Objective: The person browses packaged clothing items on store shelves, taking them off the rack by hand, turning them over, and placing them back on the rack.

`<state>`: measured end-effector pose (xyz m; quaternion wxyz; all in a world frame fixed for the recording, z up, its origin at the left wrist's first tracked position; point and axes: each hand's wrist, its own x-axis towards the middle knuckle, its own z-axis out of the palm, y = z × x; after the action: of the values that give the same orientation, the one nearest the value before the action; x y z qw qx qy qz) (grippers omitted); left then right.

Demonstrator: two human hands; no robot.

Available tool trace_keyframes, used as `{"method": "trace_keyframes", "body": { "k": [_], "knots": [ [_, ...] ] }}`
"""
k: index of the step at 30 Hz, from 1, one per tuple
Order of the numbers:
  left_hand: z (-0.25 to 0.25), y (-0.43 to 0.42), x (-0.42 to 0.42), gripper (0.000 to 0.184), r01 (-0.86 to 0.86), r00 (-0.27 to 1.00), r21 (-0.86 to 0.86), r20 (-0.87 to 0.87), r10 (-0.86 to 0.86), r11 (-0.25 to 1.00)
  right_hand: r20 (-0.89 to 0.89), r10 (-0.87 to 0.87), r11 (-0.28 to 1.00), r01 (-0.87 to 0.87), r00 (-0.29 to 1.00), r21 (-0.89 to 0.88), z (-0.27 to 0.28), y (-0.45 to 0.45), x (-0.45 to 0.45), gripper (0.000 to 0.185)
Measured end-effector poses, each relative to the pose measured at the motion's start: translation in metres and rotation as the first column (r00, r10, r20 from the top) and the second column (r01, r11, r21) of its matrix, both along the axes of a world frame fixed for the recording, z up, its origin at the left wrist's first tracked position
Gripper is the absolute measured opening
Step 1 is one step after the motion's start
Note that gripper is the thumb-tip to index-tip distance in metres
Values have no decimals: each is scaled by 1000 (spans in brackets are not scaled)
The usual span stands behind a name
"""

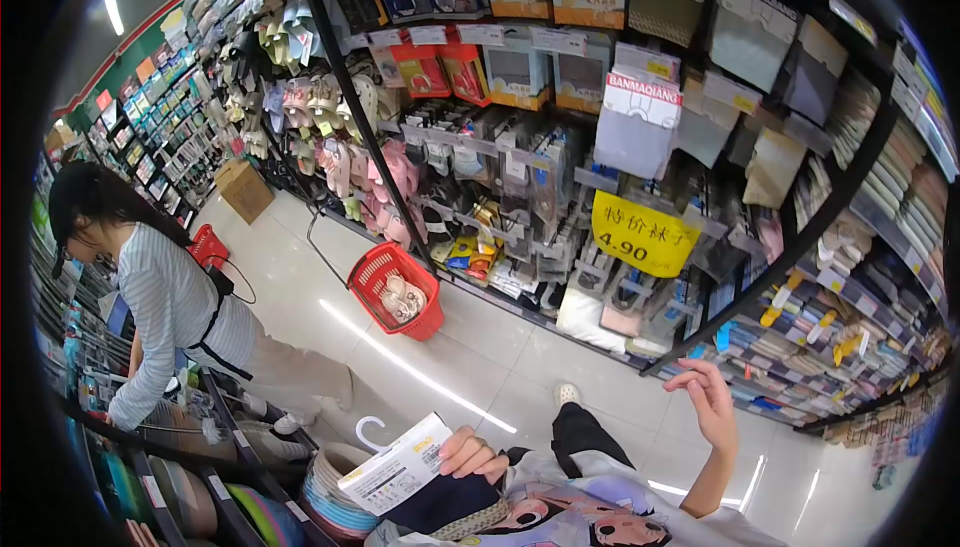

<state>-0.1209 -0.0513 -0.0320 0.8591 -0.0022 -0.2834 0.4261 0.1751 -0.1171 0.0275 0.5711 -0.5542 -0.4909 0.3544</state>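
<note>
My left hand (472,455) grips the edge of a white card header (395,467) with printed text and a white plastic hook (372,434). Dark navy fabric (440,503) shows just below the card and seems to belong to the same pack; its exact kind cannot be made out. Raised on the right, my right hand (707,402) holds nothing, its fingers loosely bent and apart. It is in front of the lower shelves of packaged goods, not touching them.
A red basket (425,319) with beige footwear-like items stands on the tiled floor. To the left, a person in a striped top (165,282) leans over a display. Sock packs hang by a yellow price sign (640,237). Stacked bowls (335,487) sit near my left hand; a cardboard box (243,192) lies farther back.
</note>
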Motion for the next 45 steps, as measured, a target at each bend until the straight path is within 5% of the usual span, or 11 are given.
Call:
{"method": "trace_keyframes", "body": {
  "k": [11,13,17,20,25,28,31,33,41,43,45],
  "knots": [
    [-32,-43,-34,11,-327,817,-155,-542,196,932,31,310,949,-307,950,-77,-9,-48,-55,24],
    [-10,-59,-35,28,-628,231,-85,-969,82,773,4,376,923,-374,927,-90,-8,-50,-75,25],
    [-6,-65,-22,36,-611,247,-35,-958,149,790,126,567,821,-546,814,-168,-10,-60,-97,31],
    [-14,-69,-12,33,-573,-33,231,-965,259,786,33,569,816,-560,821,-147,-13,-72,-99,31],
    [10,-76,36,22,-499,-44,301,-945,323,813,-155,407,895,-427,900,-127,-22,-92,-70,24],
    [18,-82,73,22,-285,-82,469,-881,467,836,231,322,945,-296,918,-138,-21,-105,-36,38],
    [29,-95,105,19,80,-141,734,-661,737,674,60,283,958,-285,957,33,-19,-130,-4,36],
    [46,-92,138,19,268,269,926,-337,902,266,79,254,950,-264,964,165,-14,-147,25,33],
    [72,-145,247,20,388,550,915,-323,770,107,180,137,940,-186,974,287,-16,-227,112,30],
    [38,-185,259,30,290,364,780,-626,690,554,115,134,936,-164,984,311,-20,-241,135,30],
    [23,-207,273,44,394,294,686,-725,623,612,-37,155,925,-132,987,356,-20,-258,156,29]
  ]
}}
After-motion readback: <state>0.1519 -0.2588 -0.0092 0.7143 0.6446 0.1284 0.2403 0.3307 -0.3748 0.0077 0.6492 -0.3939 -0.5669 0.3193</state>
